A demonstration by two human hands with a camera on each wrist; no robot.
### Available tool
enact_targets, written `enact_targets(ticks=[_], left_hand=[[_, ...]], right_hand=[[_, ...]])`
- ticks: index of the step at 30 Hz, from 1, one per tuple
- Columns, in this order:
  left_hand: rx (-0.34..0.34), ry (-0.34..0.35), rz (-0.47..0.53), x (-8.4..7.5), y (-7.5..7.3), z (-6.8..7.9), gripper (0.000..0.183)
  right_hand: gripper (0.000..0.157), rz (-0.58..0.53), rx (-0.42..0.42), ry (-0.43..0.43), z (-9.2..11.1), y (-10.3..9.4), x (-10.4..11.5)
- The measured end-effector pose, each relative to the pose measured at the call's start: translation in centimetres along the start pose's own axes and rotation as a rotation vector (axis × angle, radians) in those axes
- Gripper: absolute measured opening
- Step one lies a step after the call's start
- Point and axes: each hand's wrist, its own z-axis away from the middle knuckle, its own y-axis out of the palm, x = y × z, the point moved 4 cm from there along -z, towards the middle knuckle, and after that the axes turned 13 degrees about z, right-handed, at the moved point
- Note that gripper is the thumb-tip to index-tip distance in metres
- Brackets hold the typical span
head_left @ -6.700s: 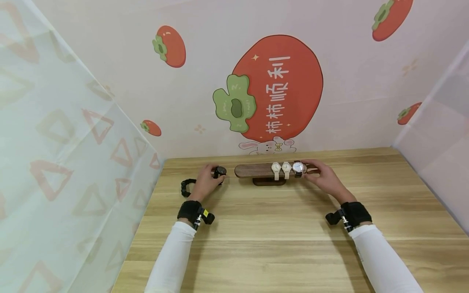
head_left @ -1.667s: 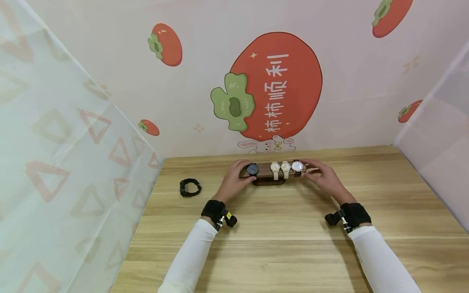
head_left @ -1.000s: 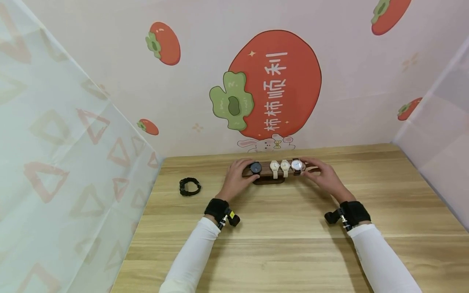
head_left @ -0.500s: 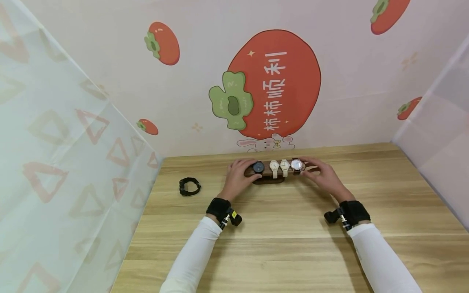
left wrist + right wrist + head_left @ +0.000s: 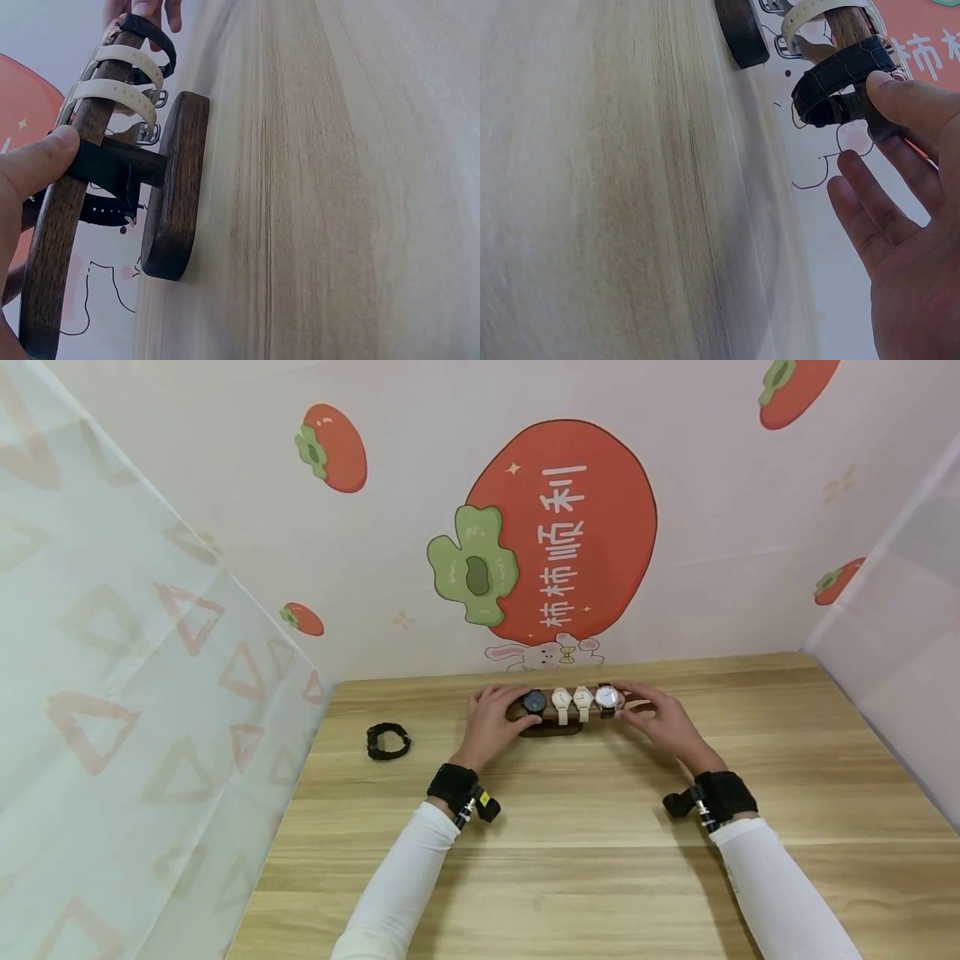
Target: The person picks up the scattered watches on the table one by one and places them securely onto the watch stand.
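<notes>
A dark wooden watch stand (image 5: 180, 187) stands at the back of the table, its raised bar carrying several watches. My left hand (image 5: 490, 718) pinches a black watch (image 5: 534, 702) that loops round the bar; in the left wrist view the thumb presses on its strap. Beside it sit two cream watches (image 5: 562, 697), then a white-dialled watch (image 5: 607, 697) with a dark strap. At the bar's right end my right hand (image 5: 666, 720) grips the stand between thumb and forefinger, close against the dark strap (image 5: 840, 79). Its other fingers are spread.
Another black watch (image 5: 375, 750) lies on the wooden table (image 5: 570, 877) to the left, its strap in a ring. A patterned back wall (image 5: 720, 610) rises just behind the stand, and a left side wall (image 5: 180, 760) flanks the table.
My left hand has brought the black watch from the table onto the stand's left end. It has since slid it right along the bar, close to the cream watches. My right hand has stayed put.
</notes>
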Motion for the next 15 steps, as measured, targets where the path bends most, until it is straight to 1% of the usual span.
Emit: enact_targets(ticks=[3, 9, 15], left_hand=[[0.002, 0.0, -0.006, -0.22, 0.02, -0.08, 0.061], [0.002, 0.013, -0.052, -0.58, 0.01, -0.18, 0.062], [0.004, 0.018, -0.071, -0.59, 0.25, -0.22, 0.061]], right_hand=[[0.052, 0.006, -0.001, 0.001, 0.03, -0.03, -0.02], [0.053, -0.004, 0.001, -0.004, 0.07, -0.07, 0.29], [0.054, -0.02, 0.014, 0.006, 0.21, -0.05, 0.46]])
